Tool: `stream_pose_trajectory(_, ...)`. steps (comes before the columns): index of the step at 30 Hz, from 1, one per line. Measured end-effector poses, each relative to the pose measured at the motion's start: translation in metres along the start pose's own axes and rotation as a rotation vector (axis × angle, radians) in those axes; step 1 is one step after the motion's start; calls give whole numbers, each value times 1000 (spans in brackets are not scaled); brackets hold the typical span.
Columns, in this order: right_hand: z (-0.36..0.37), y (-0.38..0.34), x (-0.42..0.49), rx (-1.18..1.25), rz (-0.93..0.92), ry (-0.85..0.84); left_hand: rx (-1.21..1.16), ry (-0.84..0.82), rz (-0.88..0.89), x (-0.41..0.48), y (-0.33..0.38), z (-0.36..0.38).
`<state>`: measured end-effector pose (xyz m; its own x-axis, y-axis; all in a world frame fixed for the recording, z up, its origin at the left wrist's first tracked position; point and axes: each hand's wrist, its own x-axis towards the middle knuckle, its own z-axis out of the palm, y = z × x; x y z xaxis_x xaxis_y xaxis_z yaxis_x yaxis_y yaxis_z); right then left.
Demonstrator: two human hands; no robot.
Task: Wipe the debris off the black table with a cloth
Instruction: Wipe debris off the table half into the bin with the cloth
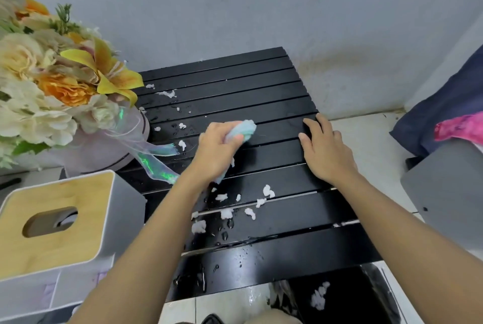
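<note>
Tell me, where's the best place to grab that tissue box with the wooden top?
Probably from above, with the grip spanning the tissue box across its flat, parallel side walls; it stands upright with nothing on top. Avoid hooking the oval slot: the wooden lid might lift off.

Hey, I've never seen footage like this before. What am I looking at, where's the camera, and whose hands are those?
There is no machine here. This is a single picture from a wide-angle camera worn on a person's head, looking forward and down, so the two bare arms reaching in from the bottom are the wearer's own. The left hand grips a bunched light blue cloth on the black slatted table. The right hand lies flat, fingers straight, near the table's right edge and holds nothing. Scattered over the slats are white crumbly bits of debris and water drops. To the left are a box of flowers and a tissue box with a wooden top.
</note>
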<state>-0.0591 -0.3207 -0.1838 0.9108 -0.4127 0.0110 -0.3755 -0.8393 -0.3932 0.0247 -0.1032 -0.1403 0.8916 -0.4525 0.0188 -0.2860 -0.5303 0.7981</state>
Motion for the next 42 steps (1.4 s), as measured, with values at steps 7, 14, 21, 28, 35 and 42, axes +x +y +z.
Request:
stream_pose_trajectory(7,-9,12,-10,289,-51,30,545,93,235,-83,10,74)
stream_pose_trajectory(14,-29,34,-83,213,58,-4,-19,17,92,-78,24,29)
stream_pose_trajectory(21,-18,49,-138,593,275,-148,606,277,-49,-137,15,75)
stream_pose_trajectory(28,-21,50,-135,816,262,-141,375,122,-28,-126,78,142)
stream_pose_trajectory(35,-22,52,-133,920,281,-178,25,107,-162,-95,48,97)
stream_pose_trajectory(42,-16,56,-131,920,264,-145,479,149,118,-155,62,141)
